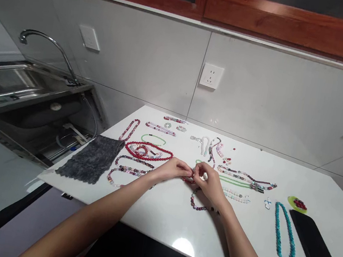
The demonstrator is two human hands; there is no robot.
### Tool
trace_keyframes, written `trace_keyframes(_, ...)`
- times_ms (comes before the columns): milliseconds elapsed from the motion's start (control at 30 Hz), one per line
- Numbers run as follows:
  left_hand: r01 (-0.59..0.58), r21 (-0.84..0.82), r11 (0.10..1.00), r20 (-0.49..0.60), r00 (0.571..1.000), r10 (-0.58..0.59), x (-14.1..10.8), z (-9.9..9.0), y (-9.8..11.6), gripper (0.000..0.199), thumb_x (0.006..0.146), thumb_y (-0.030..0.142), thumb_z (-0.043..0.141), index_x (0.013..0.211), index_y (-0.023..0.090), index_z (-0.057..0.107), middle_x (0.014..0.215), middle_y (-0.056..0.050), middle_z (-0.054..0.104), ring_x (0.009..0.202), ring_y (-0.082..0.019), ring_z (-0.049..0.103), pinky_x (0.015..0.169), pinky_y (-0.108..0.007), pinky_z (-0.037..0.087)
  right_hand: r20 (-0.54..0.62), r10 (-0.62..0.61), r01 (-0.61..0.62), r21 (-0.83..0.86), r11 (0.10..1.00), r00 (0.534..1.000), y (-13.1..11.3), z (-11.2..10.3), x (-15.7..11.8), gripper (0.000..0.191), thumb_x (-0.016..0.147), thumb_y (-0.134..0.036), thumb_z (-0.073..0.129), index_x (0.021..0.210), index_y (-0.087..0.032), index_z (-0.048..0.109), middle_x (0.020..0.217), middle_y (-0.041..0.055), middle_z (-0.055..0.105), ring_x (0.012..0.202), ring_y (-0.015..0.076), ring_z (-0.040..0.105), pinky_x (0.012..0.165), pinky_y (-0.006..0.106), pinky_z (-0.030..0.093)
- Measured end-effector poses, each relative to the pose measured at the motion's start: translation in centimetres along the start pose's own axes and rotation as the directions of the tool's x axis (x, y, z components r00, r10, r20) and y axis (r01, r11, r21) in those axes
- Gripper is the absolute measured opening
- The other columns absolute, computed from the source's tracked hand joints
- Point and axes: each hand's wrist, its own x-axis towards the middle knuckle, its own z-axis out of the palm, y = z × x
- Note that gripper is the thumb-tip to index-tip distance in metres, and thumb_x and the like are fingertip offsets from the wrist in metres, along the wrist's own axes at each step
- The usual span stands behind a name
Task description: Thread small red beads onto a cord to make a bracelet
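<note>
My left hand [170, 169] and my right hand [210, 182] meet above the white table [171, 218]. Their fingertips pinch a thin beaded strand [197, 201] between them, with dark red beads showing near the left fingers. Its purple and pink beads hang in a loop below my right hand. The fingers hide the exact spot where they grip. A red bead necklace [149, 145] lies left of my left hand, and a green bead strand [234, 181] lies right of my right hand. Several other bead strands lie around both hands.
A grey knitted cloth [91, 159] lies at the table's left end. A turquoise necklace [279, 230] and a black slab [317, 249] lie at the right. The wall with a socket [211, 75] runs behind, and a steel sink [10, 83] with a faucet [51, 44] is on the left.
</note>
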Motion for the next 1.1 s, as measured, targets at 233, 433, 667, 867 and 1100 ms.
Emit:
trace_keyframes(233, 0.061, -0.137, 0.989, -0.036, 0.997, -0.067, -0.1, 0.0, -0.2, 0.031, 0.076, 0.04, 0.07, 0.084, 0.01, 0.074, 0.081, -0.008, 0.069, 0.075, -0.015, 0.059, 0.073, -0.026, 0.042, -0.088, -0.141, 0.121, -0.196, 0.973, 0.986, 0.1, 1.3, -0.3, 0.009, 0.091, -0.024, 0.047, 0.083, -0.021, 0.048, 0.083, 0.0015, 0.055, 0.075, 0.016, 0.049, 0.068, 0.029, 0.039)
trace_keyframes(433, 0.091, -0.32, 0.943, -0.046, 0.993, -0.112, 0.3, 0.2, -1.4, 0.03, 0.074, 0.036, 0.073, 0.087, 0.009, 0.073, 0.089, -0.01, 0.07, 0.084, -0.017, 0.061, 0.086, -0.03, 0.043, -0.146, -0.304, 0.224, -0.403, 0.887, 0.941, 0.7, 2.5, -0.1, 0.006, 0.089, -0.016, 0.048, 0.092, -0.02, 0.051, 0.095, 0.0078, 0.055, 0.086, 0.0206, 0.051, 0.075, 0.034, 0.041)
trace_keyframes(667, 0.113, -0.564, 0.818, 0.023, 0.992, -0.122, 0.6, 0.3, -2.1, 0.02, 0.07, 0.027, 0.077, 0.081, 0.01, 0.072, 0.085, -0.008, 0.068, 0.086, -0.015, 0.06, 0.09, -0.031, 0.043, -0.093, -0.434, 0.314, -0.559, 0.767, 0.896, 1.2, 2.5, 0.0, 0.008, 0.087, -0.012, 0.049, 0.09, -0.018, 0.054, 0.099, 0.0112, 0.058, 0.086, 0.0219, 0.05, 0.073, 0.035, 0.04)
trace_keyframes(867, 0.11, -0.373, 0.921, 0.049, 0.994, -0.099, 0.3, 0.2, -1.4, 0.033, 0.075, 0.039, 0.072, 0.088, 0.009, 0.072, 0.089, -0.01, 0.068, 0.085, -0.017, 0.06, 0.087, -0.031, 0.042, -0.015, -0.371, 0.337, -0.387, 0.858, 0.928, 0.7, 0.7, 0.1, 0.008, 0.089, -0.019, 0.051, 0.093, -0.02, 0.058, 0.102, 0.0092, 0.06, 0.09, 0.0222, 0.053, 0.08, 0.037, 0.041)
trace_keyframes(1100, 0.018, -0.043, 0.999, 0.172, 0.985, -0.01, -0.2, 0.2, 0.3, 0.04, 0.083, 0.049, 0.06, 0.083, 0.01, 0.068, 0.078, -0.006, 0.062, 0.073, -0.013, 0.052, 0.072, -0.027, 0.038, 0.166, 0.025, -0.041, 0.094, 0.995, 0.986, 0.0, -1.6, 0.6, 0.021, 0.092, -0.036, 0.049, 0.094, -0.024, 0.067, 0.095, 0.0032, 0.067, 0.088, 0.019, 0.06, 0.08, 0.033, 0.046)
